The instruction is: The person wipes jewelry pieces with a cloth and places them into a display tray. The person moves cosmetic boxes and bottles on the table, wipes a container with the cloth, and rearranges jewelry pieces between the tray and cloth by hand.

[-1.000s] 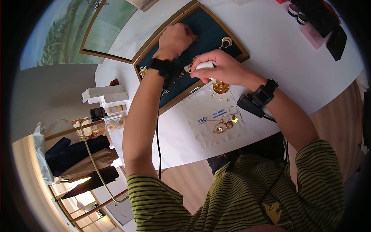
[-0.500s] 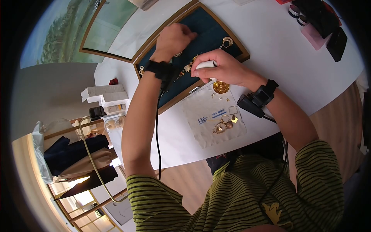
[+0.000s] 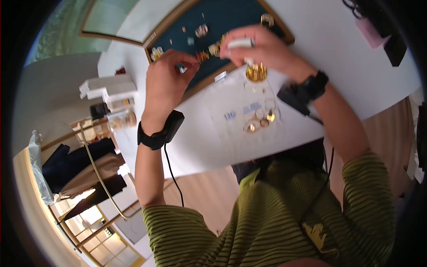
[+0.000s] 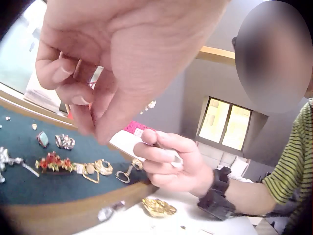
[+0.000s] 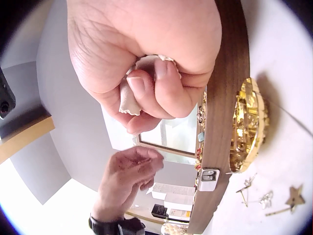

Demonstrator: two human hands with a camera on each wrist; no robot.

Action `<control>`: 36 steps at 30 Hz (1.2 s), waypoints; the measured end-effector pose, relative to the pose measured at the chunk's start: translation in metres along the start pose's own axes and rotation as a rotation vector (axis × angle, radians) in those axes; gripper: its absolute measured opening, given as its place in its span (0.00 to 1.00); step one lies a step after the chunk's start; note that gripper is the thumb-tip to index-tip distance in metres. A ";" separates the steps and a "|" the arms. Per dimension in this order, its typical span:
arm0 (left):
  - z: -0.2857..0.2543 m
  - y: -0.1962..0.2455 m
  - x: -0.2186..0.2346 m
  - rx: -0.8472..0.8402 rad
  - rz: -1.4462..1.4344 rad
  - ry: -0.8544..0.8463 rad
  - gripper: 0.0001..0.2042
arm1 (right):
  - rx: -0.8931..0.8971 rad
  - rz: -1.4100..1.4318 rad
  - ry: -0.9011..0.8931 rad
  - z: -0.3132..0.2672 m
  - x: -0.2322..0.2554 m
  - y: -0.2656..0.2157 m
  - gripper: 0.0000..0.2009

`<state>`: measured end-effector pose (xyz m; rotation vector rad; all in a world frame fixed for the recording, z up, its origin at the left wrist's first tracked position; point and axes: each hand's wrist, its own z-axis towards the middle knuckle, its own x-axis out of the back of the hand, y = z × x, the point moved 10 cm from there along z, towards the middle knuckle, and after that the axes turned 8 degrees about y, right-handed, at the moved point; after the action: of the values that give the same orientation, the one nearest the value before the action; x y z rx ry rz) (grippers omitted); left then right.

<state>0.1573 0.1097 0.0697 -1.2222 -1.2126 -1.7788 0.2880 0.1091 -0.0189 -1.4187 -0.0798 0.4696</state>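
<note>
While the right hand [image 4: 168, 165] grips white cloth [image 4: 176, 157], the nearer left hand [image 4: 122, 58] has fingertips pressed together, nothing visible between, red-gold ornament [image 4: 54, 163] on the tray [image 4: 93, 208] at 8 o'clock, axis 9-to-3, left wrist view.

Left grip [image 3: 165, 81] hangs with fingers bent; right grip [image 3: 269, 50] curls inward.

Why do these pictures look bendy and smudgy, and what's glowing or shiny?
Head view: blue lettering on the white cloth is smeared, probably by movement; black corners suggest a bending lens. Left wrist view: the yellow rectangular window glows. Right wrist view: the round, shiny gold ornament throws glints and a shadow on the white tabletop; the brown wooden frame looks bowed.
</note>
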 end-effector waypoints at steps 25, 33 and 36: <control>-0.099 0.049 -0.089 -0.204 0.050 -0.405 0.04 | -0.048 0.039 -0.050 -0.003 -0.003 -0.008 0.08; -0.099 0.057 -0.093 -0.253 0.153 -0.436 0.04 | -0.060 0.069 -0.040 -0.002 -0.004 -0.005 0.08; -0.093 0.055 -0.082 -0.238 0.107 -0.412 0.05 | -0.030 -0.013 0.008 -0.005 -0.003 -0.007 0.09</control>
<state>0.2030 0.0044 -0.0018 -1.8248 -1.1469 -1.6770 0.2892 0.1028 -0.0120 -1.4485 -0.0892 0.4536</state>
